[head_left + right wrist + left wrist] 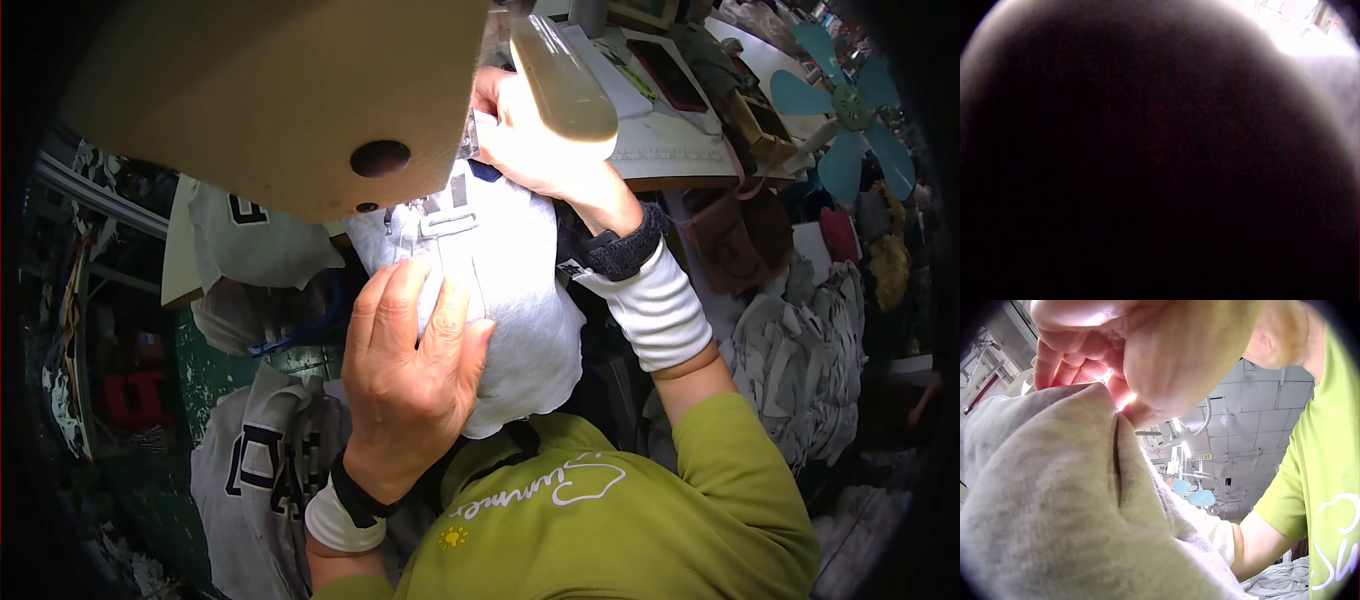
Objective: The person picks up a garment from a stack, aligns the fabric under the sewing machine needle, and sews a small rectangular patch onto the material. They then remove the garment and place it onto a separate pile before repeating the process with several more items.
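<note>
A light grey fabric piece (pixel 530 290) lies under the needle area of a sewing machine (pixel 300 100), near its presser foot (pixel 448 222). My left hand (pixel 410 370) rests on the fabric just in front of the foot, fingers extended toward it. In the left wrist view the grey cloth (pixel 1054 487) bulges up below that hand's palm (pixel 1191 356). My right hand (pixel 530 140) reaches behind the machine head at the fabric's far side, beside a dark patch on the cloth. Its fingertips are hidden by the machine, and the right wrist view is almost wholly dark.
A lamp (pixel 565 85) hangs over the right hand. On the table at right lie a phone (pixel 667 75) and a ruler (pixel 665 155), with a teal fan (pixel 850 105) beyond. Grey garment pieces (pixel 265 480) with dark lettering hang at left; more cloth (pixel 800 360) is heaped at right.
</note>
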{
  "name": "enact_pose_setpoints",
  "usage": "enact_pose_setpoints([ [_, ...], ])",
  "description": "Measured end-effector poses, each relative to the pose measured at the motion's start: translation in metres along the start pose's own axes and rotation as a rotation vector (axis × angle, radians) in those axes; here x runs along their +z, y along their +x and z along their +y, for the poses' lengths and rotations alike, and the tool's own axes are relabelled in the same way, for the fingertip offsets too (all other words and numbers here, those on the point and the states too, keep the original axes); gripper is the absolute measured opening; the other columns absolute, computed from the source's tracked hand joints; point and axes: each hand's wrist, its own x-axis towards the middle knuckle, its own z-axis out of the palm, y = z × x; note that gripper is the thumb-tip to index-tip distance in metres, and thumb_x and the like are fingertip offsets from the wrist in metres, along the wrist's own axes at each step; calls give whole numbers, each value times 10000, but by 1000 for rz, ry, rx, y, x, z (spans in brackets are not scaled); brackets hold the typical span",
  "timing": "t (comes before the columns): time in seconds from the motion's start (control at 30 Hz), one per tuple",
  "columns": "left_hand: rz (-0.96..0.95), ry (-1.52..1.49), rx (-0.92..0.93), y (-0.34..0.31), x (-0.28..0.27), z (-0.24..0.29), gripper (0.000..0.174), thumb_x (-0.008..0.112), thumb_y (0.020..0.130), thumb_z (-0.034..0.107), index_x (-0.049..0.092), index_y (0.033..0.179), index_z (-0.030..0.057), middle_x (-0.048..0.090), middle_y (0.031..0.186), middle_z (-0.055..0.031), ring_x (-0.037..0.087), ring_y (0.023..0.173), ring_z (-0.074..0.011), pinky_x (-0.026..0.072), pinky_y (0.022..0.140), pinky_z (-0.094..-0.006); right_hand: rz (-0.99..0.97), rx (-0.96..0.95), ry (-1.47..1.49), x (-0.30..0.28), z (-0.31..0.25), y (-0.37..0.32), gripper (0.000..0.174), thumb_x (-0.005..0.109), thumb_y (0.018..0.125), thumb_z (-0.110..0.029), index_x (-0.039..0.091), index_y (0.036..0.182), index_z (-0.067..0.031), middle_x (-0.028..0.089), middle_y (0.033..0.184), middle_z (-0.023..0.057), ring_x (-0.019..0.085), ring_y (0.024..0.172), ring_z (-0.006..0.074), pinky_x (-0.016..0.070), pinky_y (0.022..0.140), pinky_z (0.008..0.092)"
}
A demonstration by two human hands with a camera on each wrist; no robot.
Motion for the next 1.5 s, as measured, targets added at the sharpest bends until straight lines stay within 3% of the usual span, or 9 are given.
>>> enact_pose_setpoints([
  [0.4,3,9,-10,-1,1,0,408,701,662,87,594,1035,-39,519,1059,-194,507,966,-342,440,849,-400,-19,-4,157,4,11,-2,181,562,718,-193,551,797,-30,469,595,22,435,531,109,364,488,263],
  [0.47,-1,7,-13,-2,0,-1,395,691,673,85,594,1035,-38,518,1060,-193,507,965,-343,441,847,-402,-36,-28,-36,1,9,-4,152,583,768,-125,594,815,18,613,647,93,609,571,208,488,550,309],
  [0.67,-36,-7,-31,-7,-7,-7,310,585,736,25,591,1043,-20,524,1091,-183,508,995,-347,400,901,-451,313,418,463,-16,32,-73,272,628,836,-243,597,827,27,596,662,27,512,567,50,430,524,184],
  [0.87,-6,-81,-115,-13,-5,-8,284,439,854,24,565,1094,-59,514,1125,-204,525,1033,-312,409,887,-364,143,1115,592,-17,99,-217,152,646,809,-167,600,888,-45,578,737,-12,499,621,25,417,542,156],
  [1.03,-46,-53,-128,-12,-7,-6,290,413,868,9,550,1112,-66,503,1169,-203,500,1079,-298,379,931,-365,38,1203,832,18,149,-271,573,697,735,-118,444,1242,-32,484,1207,143,493,1109,199,400,885,274],
  [1.2,-61,-35,-141,-12,-6,-4,296,386,887,16,540,1128,-62,496,1209,-185,480,1121,-276,350,962,-358,7,1311,886,53,182,-245,900,785,632,-274,304,1358,-47,326,1367,181,256,1295,247,150,1056,331],
  [1.33,-57,-95,-166,-14,-5,-5,302,370,899,20,528,1144,-59,489,1233,-169,462,1150,-259,329,984,-350,-302,1216,793,106,221,-242,1051,814,557,-346,251,1383,-23,258,1416,173,207,1328,289,194,1066,342],
  [1.4,-59,-105,-187,-14,-5,-4,306,362,897,14,524,1146,-59,484,1241,-169,458,1157,-259,325,988,-350,-407,1027,914,129,222,-237,563,777,608,-253,591,1082,-14,576,1097,111,488,1063,198,336,927,296],
  [1.5,-68,-98,-190,-11,-3,-3,315,348,893,7,524,1146,-59,482,1244,-170,457,1160,-259,322,992,-351,-407,1161,876,146,209,-232,327,725,649,-175,630,920,-17,615,902,62,523,912,142,375,820,267],
])
